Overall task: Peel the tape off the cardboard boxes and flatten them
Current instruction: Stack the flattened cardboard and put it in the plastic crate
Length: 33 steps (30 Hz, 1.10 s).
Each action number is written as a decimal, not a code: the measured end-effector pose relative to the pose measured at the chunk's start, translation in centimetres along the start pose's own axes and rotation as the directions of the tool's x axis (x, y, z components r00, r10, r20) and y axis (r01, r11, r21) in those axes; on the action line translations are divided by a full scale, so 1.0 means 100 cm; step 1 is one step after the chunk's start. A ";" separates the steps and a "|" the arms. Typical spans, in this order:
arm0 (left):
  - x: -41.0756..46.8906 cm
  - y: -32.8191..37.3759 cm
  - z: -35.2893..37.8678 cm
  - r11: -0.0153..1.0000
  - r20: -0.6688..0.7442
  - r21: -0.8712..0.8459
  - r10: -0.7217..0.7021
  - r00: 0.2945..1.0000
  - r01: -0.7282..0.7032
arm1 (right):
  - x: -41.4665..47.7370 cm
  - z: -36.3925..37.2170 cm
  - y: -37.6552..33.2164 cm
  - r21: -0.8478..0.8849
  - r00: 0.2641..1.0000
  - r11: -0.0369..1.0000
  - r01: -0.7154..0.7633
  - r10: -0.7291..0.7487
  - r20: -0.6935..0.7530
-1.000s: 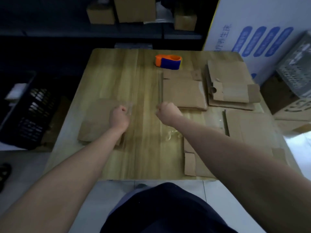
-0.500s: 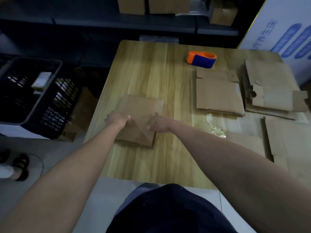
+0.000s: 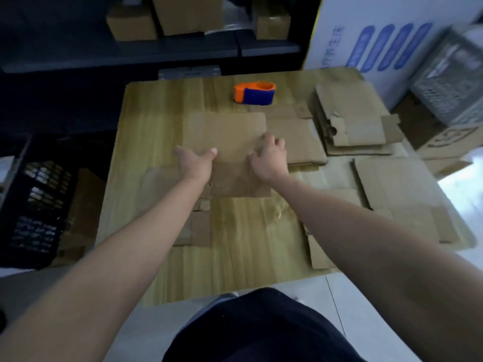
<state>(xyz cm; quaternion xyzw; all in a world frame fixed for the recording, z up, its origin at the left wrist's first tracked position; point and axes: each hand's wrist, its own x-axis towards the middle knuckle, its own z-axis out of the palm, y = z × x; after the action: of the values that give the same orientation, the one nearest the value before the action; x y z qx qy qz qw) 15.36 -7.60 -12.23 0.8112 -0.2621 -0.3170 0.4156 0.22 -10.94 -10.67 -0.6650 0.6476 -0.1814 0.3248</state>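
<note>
Near the middle of the frame, a flat brown cardboard box [image 3: 227,134] lies on the light wooden table [image 3: 154,118], and both hands hold it. The left hand [image 3: 194,163] grips its left edge with the thumb on top; the other fingers are hidden, apparently beneath the panel. The right hand [image 3: 269,159] has its fingers [image 3: 271,142] curled over the right edge, clamped on the cardboard. An orange and blue tape dispenser [image 3: 254,93] sits further up the table. A stack of flattened brown cardboard pieces [image 3: 352,121] lies at the upper right. A crumpled strip of clear tape [image 3: 281,209] lies just below the right wrist. A black plastic crate [image 3: 34,199] stands on the floor at the left.
</note>
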 end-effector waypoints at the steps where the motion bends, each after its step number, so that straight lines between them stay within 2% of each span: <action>1: -0.010 0.013 0.018 0.999 0.059 -0.017 0.028 0.998 -0.027 | 0.002 -0.019 0.014 0.003 0.998 0.999 -0.039 0.039 -0.049; 4: -0.051 0.037 0.077 0.995 0.242 -0.025 0.099 0.965 -0.095 | 0.003 -0.074 0.069 -0.009 0.976 0.989 -0.151 0.147 -0.160; 6: -0.084 0.041 0.116 0.991 0.365 0.031 0.108 0.925 -0.128 | 0.000 -0.105 0.111 -0.038 0.956 0.970 -0.238 0.227 -0.186; 8: -0.114 0.036 0.148 0.983 0.443 0.121 0.074 0.894 -0.141 | -0.005 -0.129 0.152 -0.105 0.939 0.940 -0.326 0.308 -0.153; 11: -0.145 0.019 0.187 0.969 0.477 0.218 -0.003 0.879 -0.115 | -0.014 -0.152 0.203 -0.258 0.925 0.895 -0.363 0.379 0.013; 14: -0.175 0.001 0.214 0.955 0.459 0.297 -0.127 0.880 -0.017 | -0.016 -0.165 0.240 -0.381 0.919 0.880 -0.284 0.363 0.152; 16: -0.187 -0.010 0.226 0.936 0.378 0.349 -0.188 0.906 0.049 | -0.012 -0.175 0.258 -0.442 0.922 0.873 -0.204 0.323 0.212; 21: -0.193 -0.033 0.240 0.888 0.162 0.420 -0.276 0.947 0.187 | 0.004 -0.199 0.286 -0.497 0.912 0.866 -0.058 0.248 0.326; 26: -0.197 -0.029 0.245 0.859 0.063 0.429 -0.337 0.939 0.280 | 0.017 -0.205 0.295 -0.523 0.912 0.852 0.038 0.184 0.366; 29: -0.195 -0.025 0.247 0.731 0.073 0.641 -0.361 0.930 0.234 | 0.026 -0.211 0.297 -0.513 0.923 0.857 0.046 0.160 0.350; 31: -0.195 -0.016 0.251 0.636 0.105 0.760 -0.324 0.940 0.135 | 0.033 -0.218 0.301 -0.492 0.933 0.870 0.010 0.169 0.318; 33: -0.192 0.001 0.261 0.537 0.149 0.843 -0.224 0.963 -0.006 | 0.040 -0.227 0.305 -0.463 0.945 0.886 -0.027 0.174 0.276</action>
<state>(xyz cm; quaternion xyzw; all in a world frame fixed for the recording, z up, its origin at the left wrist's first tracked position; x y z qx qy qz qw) -16.50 -7.70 -18.25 0.8810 -0.3778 -0.2741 -0.0773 -37.09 -17.81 -15.27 -0.7075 0.6467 0.0986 0.2674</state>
